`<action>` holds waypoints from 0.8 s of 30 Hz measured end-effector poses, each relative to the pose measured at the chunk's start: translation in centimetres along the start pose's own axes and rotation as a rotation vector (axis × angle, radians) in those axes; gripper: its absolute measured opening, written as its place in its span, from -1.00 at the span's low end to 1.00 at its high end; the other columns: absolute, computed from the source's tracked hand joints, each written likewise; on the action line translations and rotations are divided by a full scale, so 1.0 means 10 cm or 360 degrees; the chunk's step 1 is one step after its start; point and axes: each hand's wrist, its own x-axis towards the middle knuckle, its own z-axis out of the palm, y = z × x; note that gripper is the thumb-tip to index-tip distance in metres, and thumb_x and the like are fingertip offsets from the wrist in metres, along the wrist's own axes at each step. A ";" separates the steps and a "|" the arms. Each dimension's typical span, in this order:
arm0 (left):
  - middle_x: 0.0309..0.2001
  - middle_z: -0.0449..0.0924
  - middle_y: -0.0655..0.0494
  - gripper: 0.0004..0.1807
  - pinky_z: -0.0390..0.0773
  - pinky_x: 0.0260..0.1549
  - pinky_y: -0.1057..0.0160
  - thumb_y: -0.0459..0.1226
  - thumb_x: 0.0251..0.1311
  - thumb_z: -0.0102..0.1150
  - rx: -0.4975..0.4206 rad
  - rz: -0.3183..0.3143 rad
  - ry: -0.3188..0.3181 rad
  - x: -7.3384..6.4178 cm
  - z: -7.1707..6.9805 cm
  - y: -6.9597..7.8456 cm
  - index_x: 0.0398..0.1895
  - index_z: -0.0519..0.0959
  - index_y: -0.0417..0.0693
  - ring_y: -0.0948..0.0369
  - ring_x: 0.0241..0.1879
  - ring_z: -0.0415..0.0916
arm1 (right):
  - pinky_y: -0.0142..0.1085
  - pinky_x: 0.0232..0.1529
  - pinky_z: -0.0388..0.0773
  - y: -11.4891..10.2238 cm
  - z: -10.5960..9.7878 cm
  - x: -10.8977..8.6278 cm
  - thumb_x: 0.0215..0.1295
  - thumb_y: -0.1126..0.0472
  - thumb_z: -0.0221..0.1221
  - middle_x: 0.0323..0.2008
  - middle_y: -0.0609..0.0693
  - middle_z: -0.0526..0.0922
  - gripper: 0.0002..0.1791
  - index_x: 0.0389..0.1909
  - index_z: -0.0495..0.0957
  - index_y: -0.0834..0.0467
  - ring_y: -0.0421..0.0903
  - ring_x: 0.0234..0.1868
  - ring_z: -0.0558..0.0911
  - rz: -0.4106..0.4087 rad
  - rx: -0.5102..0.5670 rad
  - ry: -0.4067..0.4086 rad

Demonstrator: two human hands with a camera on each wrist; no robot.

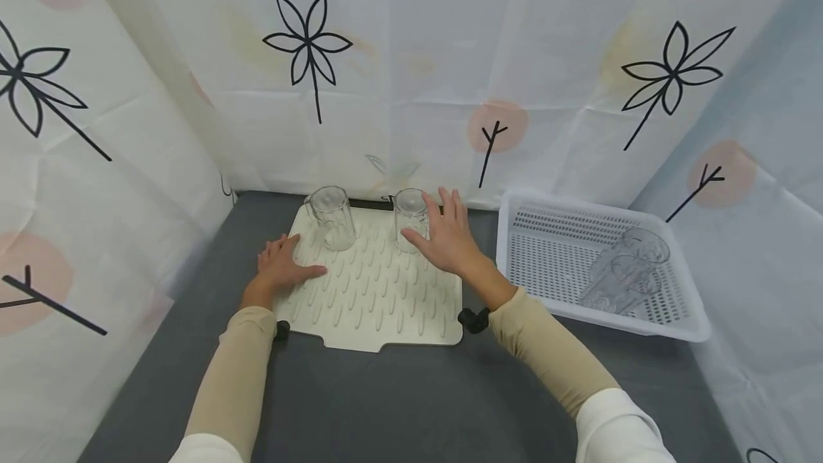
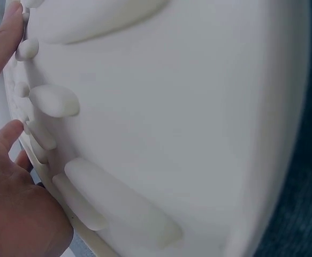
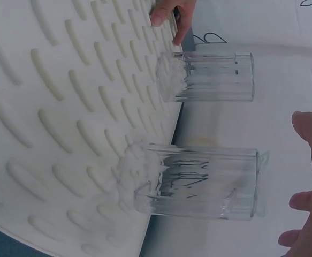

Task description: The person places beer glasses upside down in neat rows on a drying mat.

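Two clear glass mugs, the left mug [image 1: 332,218] and the right mug [image 1: 410,220], stand at the back of an off-white drying mat [image 1: 366,327] covered with raised ridges. My left hand [image 1: 281,269] rests at the mat's left edge, its fingers spread and its thumb reaching over the ridges. Close by the right mug is my right hand [image 1: 448,236], fingers apart and pointing up, overlapping the mug's right side in the head view. In the right wrist view, a gap shows between the fingers [image 3: 308,201] and that mug [image 3: 209,184].
A white perforated basket [image 1: 534,291] sits to the right of the mat, with clear glass mugs [image 1: 620,274] lying in its right part. Beneath everything is a dark grey table [image 1: 398,406]. A white patterned curtain [image 1: 411,56] hangs behind and at both sides.
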 end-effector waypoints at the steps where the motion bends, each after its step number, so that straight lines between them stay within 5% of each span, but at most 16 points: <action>1: 0.62 -0.31 -0.44 0.29 -0.36 0.51 -0.44 0.30 0.07 0.36 0.0000 -0.0002 -0.0003 0.01 0.00 -0.01 0.65 -0.08 -0.19 -0.44 0.58 -0.45 | 0.25 0.63 -0.24 -0.01 -0.02 0.00 0.49 -0.31 0.02 0.64 0.28 -0.23 -0.08 0.64 -0.05 0.08 0.34 0.66 -0.30 -0.0010 -0.0031 -0.0013; 14: 0.63 -0.35 -0.41 0.31 -0.40 0.52 -0.41 0.33 0.07 0.36 -0.0019 -0.0027 -0.0022 0.00 -0.01 -0.02 0.66 -0.11 -0.15 -0.42 0.59 -0.51 | 0.33 0.60 -0.36 0.03 -0.20 0.04 0.40 -0.49 -0.05 0.68 0.13 -0.34 0.01 0.67 -0.13 -0.07 0.27 0.67 -0.35 -0.0054 -0.0317 -0.0099; 24: 0.64 -0.35 -0.38 0.34 -0.41 0.54 -0.39 0.36 0.02 0.36 -0.0027 -0.0042 -0.0021 0.00 0.00 -0.04 0.66 -0.10 -0.12 -0.39 0.60 -0.52 | 0.40 0.56 -0.37 0.14 -0.36 -0.01 0.37 -0.49 -0.01 0.68 0.15 -0.35 0.07 0.68 -0.24 -0.09 0.30 0.66 -0.39 -0.0007 -0.0377 -0.0116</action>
